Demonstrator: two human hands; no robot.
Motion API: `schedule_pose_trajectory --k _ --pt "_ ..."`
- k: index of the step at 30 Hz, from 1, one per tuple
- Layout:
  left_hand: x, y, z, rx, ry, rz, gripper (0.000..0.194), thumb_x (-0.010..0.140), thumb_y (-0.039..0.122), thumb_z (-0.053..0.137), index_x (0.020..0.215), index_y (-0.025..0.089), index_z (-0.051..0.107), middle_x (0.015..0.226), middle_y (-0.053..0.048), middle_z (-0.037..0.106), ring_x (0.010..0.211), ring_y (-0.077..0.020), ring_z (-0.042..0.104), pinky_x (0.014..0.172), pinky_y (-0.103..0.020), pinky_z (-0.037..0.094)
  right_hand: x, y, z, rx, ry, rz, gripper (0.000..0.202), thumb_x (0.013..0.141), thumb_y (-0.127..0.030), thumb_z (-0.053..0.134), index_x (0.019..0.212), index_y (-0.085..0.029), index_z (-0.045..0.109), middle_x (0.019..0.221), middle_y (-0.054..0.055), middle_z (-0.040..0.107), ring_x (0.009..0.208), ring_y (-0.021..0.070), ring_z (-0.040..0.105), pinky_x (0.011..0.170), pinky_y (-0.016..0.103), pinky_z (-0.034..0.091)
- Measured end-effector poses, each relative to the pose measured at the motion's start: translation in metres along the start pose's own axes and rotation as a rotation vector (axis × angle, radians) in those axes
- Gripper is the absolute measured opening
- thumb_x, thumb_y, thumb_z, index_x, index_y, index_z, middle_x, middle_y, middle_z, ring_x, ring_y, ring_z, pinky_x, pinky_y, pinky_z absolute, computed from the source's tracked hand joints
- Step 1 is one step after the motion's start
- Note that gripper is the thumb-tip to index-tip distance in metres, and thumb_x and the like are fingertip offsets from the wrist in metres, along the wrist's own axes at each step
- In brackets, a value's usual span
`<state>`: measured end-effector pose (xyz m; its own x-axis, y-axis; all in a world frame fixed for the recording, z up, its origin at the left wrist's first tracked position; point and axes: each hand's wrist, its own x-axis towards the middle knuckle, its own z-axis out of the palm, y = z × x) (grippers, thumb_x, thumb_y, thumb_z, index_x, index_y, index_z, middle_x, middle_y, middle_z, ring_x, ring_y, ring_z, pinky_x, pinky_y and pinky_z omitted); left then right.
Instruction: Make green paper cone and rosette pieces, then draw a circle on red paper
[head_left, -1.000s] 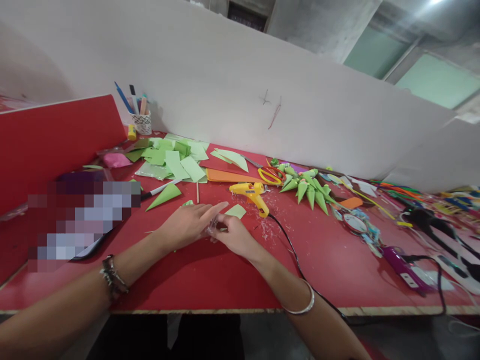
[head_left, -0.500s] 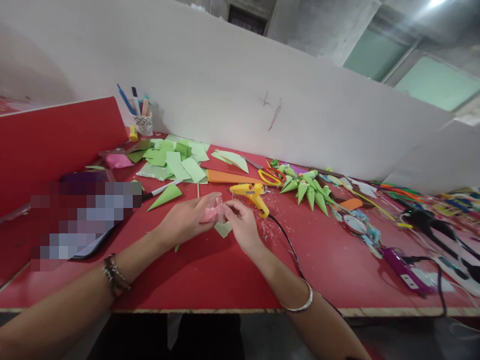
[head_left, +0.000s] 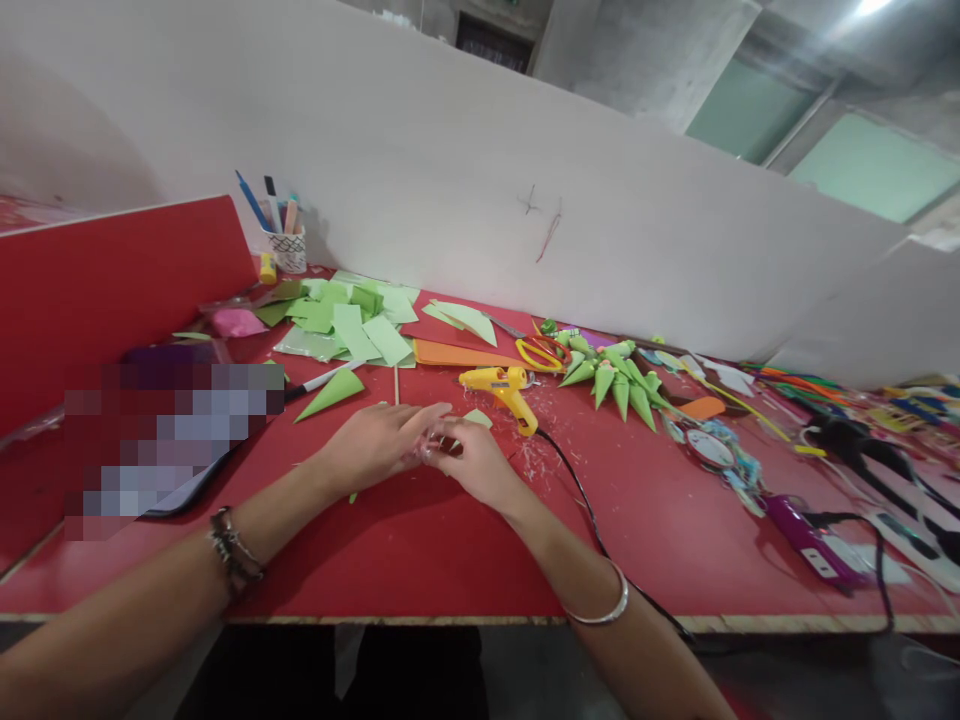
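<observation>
My left hand (head_left: 371, 440) and my right hand (head_left: 480, 462) meet over the red table, fingers curled in toward each other. Between them is a crumpled clear plastic packet (head_left: 426, 446), mostly covered by the fingers; a hint of pink shows in it. Just behind my right fingers a bit of pale green paper (head_left: 478, 418) is visible. A yellow hot glue gun (head_left: 508, 386) lies beyond my right hand. Left of my left hand rests a green paper cone (head_left: 330, 394), near a thin stick (head_left: 397, 385).
Green paper pieces (head_left: 349, 315) pile up at the back, beside orange paper (head_left: 457, 354) and scissors (head_left: 544, 352). Green cones (head_left: 619, 380) cluster at right. The glue gun's black cord (head_left: 574, 480) crosses the table. A phone (head_left: 187, 440) and a pen cup (head_left: 287, 250) stand left.
My fingers have closed further around the packet, so its pink content is now mostly hidden. Pale green paper shows behind my right fingers instead of below the hands.
</observation>
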<state>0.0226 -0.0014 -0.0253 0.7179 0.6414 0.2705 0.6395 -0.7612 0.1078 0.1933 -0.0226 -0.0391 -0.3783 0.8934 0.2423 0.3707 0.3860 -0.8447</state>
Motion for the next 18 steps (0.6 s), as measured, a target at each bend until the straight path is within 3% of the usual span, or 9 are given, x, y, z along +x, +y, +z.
schedule_pose_trajectory --k 5,8,11,13,15,18 --pt "0.002 0.002 -0.005 0.002 0.091 -0.051 0.038 0.086 0.035 0.040 0.119 0.017 0.045 0.099 -0.008 0.065 0.082 -0.0194 0.063 0.067 -0.026 0.045 0.000 -0.008 0.003 -0.016 0.142 -0.042 0.010 0.078 -0.023 0.052 0.072 -0.016 0.059 0.074 0.002 0.053 0.068 0.0120 0.050 0.056 0.021 0.041" --pt "0.004 -0.002 -0.005 0.048 0.080 -0.194 0.039 0.084 0.037 0.042 0.117 0.017 0.046 0.095 -0.008 0.065 0.080 -0.0213 0.062 0.064 -0.028 0.044 0.001 -0.012 0.002 0.122 0.357 -0.043 0.012 0.079 -0.027 0.050 0.072 -0.018 0.056 0.074 0.000 0.051 0.066 0.0109 0.050 0.057 0.022 0.042" --pt "0.001 -0.012 -0.009 0.101 0.030 -0.259 0.048 0.077 0.040 0.051 0.120 0.017 0.046 0.109 -0.012 0.061 0.098 -0.0276 0.057 0.078 -0.036 0.044 0.002 -0.012 -0.001 0.356 0.553 0.010 0.016 0.081 -0.033 0.049 0.075 -0.018 0.052 0.069 -0.002 0.049 0.057 0.0086 0.049 0.056 0.023 0.042" --pt "-0.009 -0.022 -0.019 0.119 0.033 -0.280 0.063 0.071 0.047 0.057 0.125 0.019 0.042 0.127 -0.013 0.049 0.116 -0.0336 0.044 0.092 -0.045 0.035 0.003 -0.012 -0.001 0.436 0.560 0.044 0.019 0.081 -0.036 0.050 0.076 -0.018 0.053 0.065 -0.003 0.048 0.053 0.0079 0.047 0.054 0.022 0.042" --pt "-0.026 -0.038 -0.033 0.096 0.038 -0.334 0.069 0.072 0.055 0.052 0.130 0.024 0.034 0.134 -0.011 0.040 0.120 -0.0336 0.038 0.095 -0.050 0.033 0.002 -0.012 0.001 0.444 0.494 0.051 0.022 0.081 -0.038 0.049 0.079 -0.017 0.055 0.063 -0.003 0.048 0.053 0.0077 0.046 0.053 0.022 0.041" --pt "-0.060 -0.072 -0.048 0.014 0.145 -0.535 0.050 0.087 0.048 0.027 0.132 0.025 0.029 0.133 -0.009 0.041 0.121 -0.0271 0.038 0.098 -0.047 0.032 0.001 -0.014 0.006 0.420 0.392 0.036 0.025 0.082 -0.039 0.047 0.087 -0.017 0.059 0.064 -0.002 0.048 0.053 0.0076 0.046 0.053 0.022 0.041"
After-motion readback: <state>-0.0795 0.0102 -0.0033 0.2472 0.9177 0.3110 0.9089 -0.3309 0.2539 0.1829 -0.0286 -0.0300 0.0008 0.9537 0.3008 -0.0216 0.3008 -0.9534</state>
